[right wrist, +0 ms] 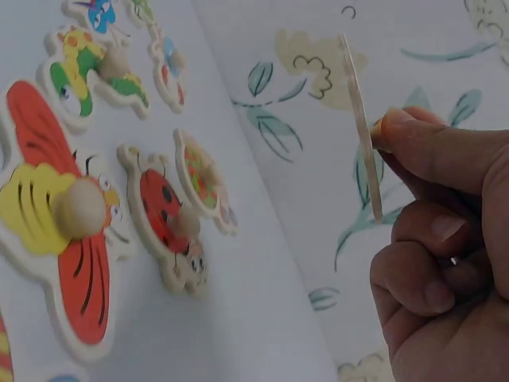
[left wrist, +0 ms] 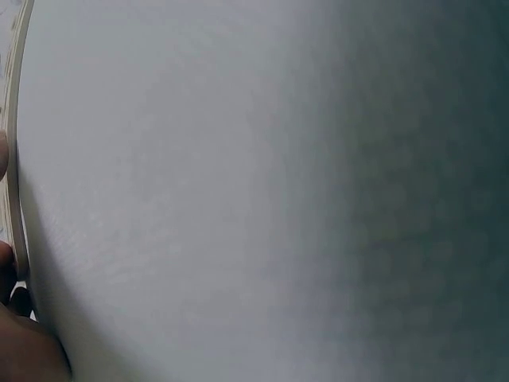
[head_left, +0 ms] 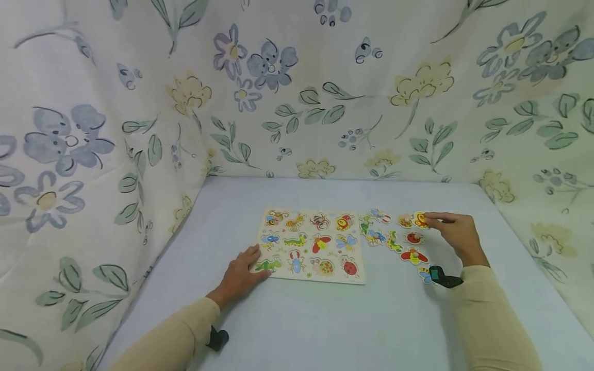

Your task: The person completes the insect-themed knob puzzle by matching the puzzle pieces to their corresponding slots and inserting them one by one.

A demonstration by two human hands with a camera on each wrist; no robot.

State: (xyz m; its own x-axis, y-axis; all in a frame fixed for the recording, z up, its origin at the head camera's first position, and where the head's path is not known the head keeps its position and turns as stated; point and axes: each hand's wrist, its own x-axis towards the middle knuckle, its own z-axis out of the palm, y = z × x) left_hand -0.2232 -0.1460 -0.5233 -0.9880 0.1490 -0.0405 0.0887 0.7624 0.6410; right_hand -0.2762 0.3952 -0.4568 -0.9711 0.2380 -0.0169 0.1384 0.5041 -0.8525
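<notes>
A cream wooden puzzle board (head_left: pixel 320 279) printed with rows of cartoon insects lies flat on the table. My left hand (head_left: pixel 238 273) rests on its near left corner, fingers along the left side and thumb at the near edge. To the right of the board, my right hand (head_left: pixel 457 237) pinches a yellow and red puzzle piece (head_left: pixel 419 220) between thumb and finger. That piece (right wrist: pixel 364 135) appears edge-on in the right wrist view, raised above the table, its front hidden. Below it lie a ladybug piece (right wrist: pixel 163 211) and a red-winged piece (right wrist: pixel 60 199) with wooden knobs.
More loose pieces lie right of the board, among them a caterpillar piece (head_left: pixel 393 241), a grasshopper piece (head_left: pixel 365 224) and a snail piece (head_left: pixel 405 220). A blue-winged piece (head_left: pixel 424 274) sits near the right wrist. Flowered cloth (head_left: pixel 325 139) hangs behind and at both sides of the white table (head_left: pixel 297 324).
</notes>
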